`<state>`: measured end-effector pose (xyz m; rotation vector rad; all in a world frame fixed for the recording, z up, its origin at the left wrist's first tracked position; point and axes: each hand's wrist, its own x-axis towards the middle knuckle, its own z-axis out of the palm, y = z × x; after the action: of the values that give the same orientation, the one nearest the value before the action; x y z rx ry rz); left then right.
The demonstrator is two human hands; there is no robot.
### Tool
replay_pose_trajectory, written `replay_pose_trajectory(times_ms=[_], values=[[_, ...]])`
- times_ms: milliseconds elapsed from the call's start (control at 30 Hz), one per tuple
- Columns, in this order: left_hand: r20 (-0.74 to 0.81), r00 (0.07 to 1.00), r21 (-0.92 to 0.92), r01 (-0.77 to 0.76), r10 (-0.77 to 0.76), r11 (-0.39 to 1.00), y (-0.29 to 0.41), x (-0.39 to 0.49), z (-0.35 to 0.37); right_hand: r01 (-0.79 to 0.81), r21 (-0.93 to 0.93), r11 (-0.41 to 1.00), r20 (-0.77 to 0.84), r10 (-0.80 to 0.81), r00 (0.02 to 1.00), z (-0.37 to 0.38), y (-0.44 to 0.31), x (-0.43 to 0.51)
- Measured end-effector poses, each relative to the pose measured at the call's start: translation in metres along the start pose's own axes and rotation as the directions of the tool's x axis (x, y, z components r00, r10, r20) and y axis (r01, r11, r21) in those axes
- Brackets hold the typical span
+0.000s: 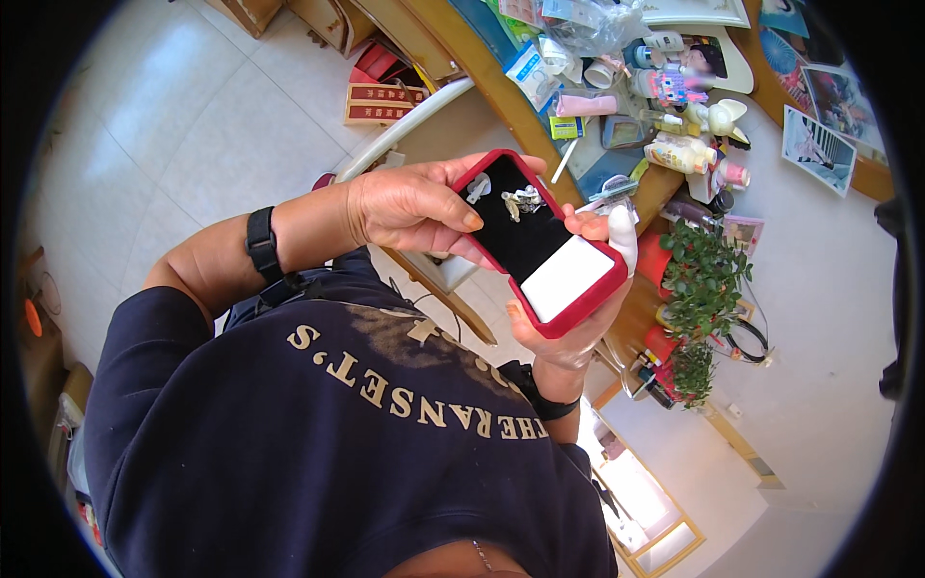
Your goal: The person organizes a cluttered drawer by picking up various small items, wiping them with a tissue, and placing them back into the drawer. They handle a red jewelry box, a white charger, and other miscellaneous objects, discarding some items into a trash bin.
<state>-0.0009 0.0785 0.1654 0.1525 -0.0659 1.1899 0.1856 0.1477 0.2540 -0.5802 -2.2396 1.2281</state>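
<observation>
An open red velvet jewellery box (614, 278) is held in front of my chest by both hands. Its black-lined half (506, 238) carries a small cluster of jewellery with pearl-like beads (524, 201) and a pale piece (478, 188) near the far left corner. White lining (567, 280) fills the other half. My left hand (412, 206) grips the black-lined half from the left, thumb over its edge and fingers underneath. My right hand (567, 350) supports the white-lined half from below and the right. One of its fingers wears a white covering (622, 235).
A cluttered wooden table (498, 94) beyond holds bottles (679, 153), packets (533, 76) and a plastic bag (600, 25). Potted plants (701, 282) stand at its right. Photos (818, 152) are on the wall. Red boxes (383, 103) lie on the tiled floor (188, 108).
</observation>
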Motion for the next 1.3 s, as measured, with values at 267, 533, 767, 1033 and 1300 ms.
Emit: replay_pose_trajectory(times_ms=[267,533,767,1033,1300], values=[[-0.417,0.903,0.272,0.018,0.101,0.962,0.005,0.001,0.001,-0.025,-0.190,0.981,0.036,0.032,0.999,0.011,-0.005,-0.004],[-0.491,0.860,0.496,0.143,0.141,0.856,0.004,0.002,0.003,-0.008,-0.152,0.988,0.025,0.012,1.000,0.015,0.001,-0.010],[-0.492,0.863,0.451,0.139,0.116,0.882,0.004,-0.003,0.001,-0.006,-0.099,0.995,-0.012,0.005,1.000,0.017,0.004,-0.012],[-0.590,0.790,0.571,0.263,0.167,0.778,-0.002,0.004,-0.004,-0.007,-0.168,0.986,0.027,0.012,1.000,0.025,0.003,-0.013],[-0.521,0.811,0.726,0.257,0.267,0.637,-0.006,-0.001,-0.006,-0.044,-0.160,0.986,0.062,0.054,0.997,0.020,0.009,-0.015]])
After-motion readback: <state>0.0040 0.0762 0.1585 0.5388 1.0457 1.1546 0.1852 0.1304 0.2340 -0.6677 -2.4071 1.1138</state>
